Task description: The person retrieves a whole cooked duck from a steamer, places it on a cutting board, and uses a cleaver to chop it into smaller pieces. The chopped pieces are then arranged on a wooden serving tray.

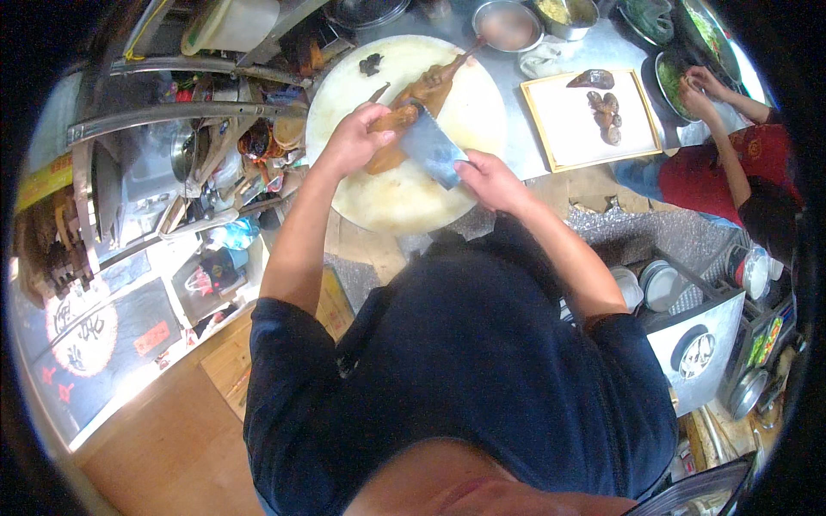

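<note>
A brown roast bird, apparently a duck (430, 90), lies on a round white chopping board (387, 211), its long thin neck pointing to the far right. My left hand (347, 144) is closed on a browned leg piece (396, 119) at the bird's near left end. In my right hand (492, 182) is a cleaver (433, 151), its broad blade slanting over the bird beside that piece. The blade hides part of the bird, so I cannot tell whether its edge is in the meat. Small dark scraps (371, 64) sit on the board's far left.
Right of the board, a yellow-rimmed white tray (559, 129) holds several dark brown pieces. Metal bowls (476, 21) stand behind. At the far right, a co-worker's hands (701, 93) work over a bowl of greens. A metal rack (189, 110) crowds the left.
</note>
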The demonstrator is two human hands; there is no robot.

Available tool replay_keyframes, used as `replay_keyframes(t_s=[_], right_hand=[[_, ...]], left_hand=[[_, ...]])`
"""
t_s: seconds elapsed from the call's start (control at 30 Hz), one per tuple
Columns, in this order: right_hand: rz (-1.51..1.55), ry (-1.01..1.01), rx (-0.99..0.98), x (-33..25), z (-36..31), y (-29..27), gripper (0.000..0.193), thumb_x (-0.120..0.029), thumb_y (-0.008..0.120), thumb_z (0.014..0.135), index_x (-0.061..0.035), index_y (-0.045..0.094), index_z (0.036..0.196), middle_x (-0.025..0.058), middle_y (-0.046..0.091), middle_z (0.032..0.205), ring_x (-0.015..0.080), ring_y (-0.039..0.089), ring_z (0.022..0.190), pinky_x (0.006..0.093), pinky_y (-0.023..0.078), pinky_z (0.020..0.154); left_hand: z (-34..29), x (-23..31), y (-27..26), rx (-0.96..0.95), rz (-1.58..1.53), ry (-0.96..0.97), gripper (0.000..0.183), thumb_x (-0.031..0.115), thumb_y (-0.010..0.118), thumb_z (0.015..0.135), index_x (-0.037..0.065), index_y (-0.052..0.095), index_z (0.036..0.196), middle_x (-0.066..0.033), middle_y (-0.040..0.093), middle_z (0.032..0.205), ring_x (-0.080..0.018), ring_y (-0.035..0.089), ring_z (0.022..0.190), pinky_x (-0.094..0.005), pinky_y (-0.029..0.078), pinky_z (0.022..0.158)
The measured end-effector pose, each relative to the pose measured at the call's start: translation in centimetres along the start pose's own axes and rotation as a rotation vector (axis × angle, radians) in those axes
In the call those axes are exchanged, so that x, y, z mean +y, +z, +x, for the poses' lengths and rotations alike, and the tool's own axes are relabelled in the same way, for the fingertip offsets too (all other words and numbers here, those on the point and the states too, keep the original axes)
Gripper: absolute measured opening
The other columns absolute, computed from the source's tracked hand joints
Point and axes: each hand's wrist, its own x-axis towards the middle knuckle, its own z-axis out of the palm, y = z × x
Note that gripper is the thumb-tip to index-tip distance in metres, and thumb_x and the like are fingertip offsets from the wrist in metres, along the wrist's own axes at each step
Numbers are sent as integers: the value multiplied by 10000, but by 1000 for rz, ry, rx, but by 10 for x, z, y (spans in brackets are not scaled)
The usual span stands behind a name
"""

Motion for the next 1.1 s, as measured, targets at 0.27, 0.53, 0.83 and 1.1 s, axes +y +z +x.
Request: replay_keyframes(t_s=[0.27, 0.53, 0.83, 1.1], right_hand=[[-372, -23, -46, -17, 15, 12, 345, -311, 596, 1110, 11, 707, 1162, 180, 731, 921, 263, 689, 852, 410, 561, 863], [-453, -108, 126, -67, 58, 93, 401, -301, 565, 1061, 83, 679, 1055, 356, 730, 955, 527, 728, 936, 595, 568, 896], [-779, -76, 58, -92, 59, 118, 272, -141, 523, 1026, 56, 677, 1132, 323, 755, 1015, 499, 754, 946, 579, 603, 854], [-876, 40, 73, -111, 47, 134, 259, -94, 514, 1018, 56, 695, 1128, 305, 767, 1025, 481, 765, 970, 563, 617, 857]], left_hand=[[-14, -18, 2, 113, -83, 136, 355, 44, 794, 907, -33, 680, 1234, -104, 643, 1204, -246, 647, 1150, -342, 507, 1050], [-27, -38, -2, 198, -101, 126, 286, -33, 730, 950, -12, 669, 1228, -67, 653, 1183, -178, 643, 1148, -313, 514, 1021], [-55, -48, 0, 315, -670, 93, 396, 73, 813, 968, 5, 638, 1317, -78, 717, 1273, -133, 646, 1164, -302, 525, 1010], [-55, -41, -7, 758, 14, 177, 213, 143, 854, 875, 2, 695, 867, -55, 660, 909, -142, 644, 827, -319, 527, 766]])
